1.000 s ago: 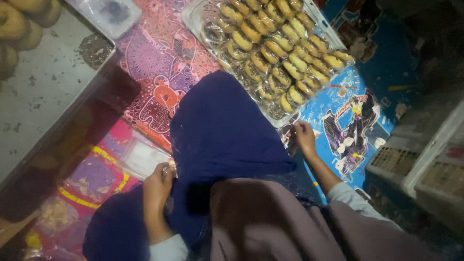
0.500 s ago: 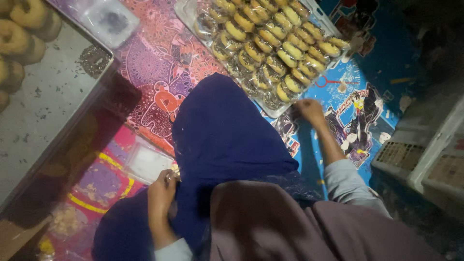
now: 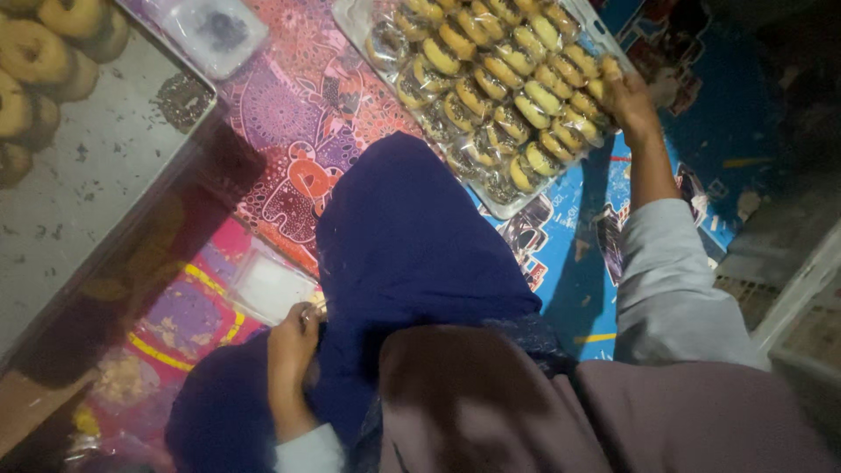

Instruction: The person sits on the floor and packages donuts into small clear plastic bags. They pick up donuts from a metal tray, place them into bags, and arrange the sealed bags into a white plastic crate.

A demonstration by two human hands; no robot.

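The right hand reaches to the right edge of the tray on the mat, fingers closed on a pastry there. The left hand rests by the blue cloth, near a clear box; fingers curled, grasp unclear.

place: home baking floor, seemingly | signs: patterned mats lying underfoot; wrapped tray of ring pastries resting there; metal tray holding more pastries

One camera sits on the person's head and looks straight down, close over the lap and the colourful mat.
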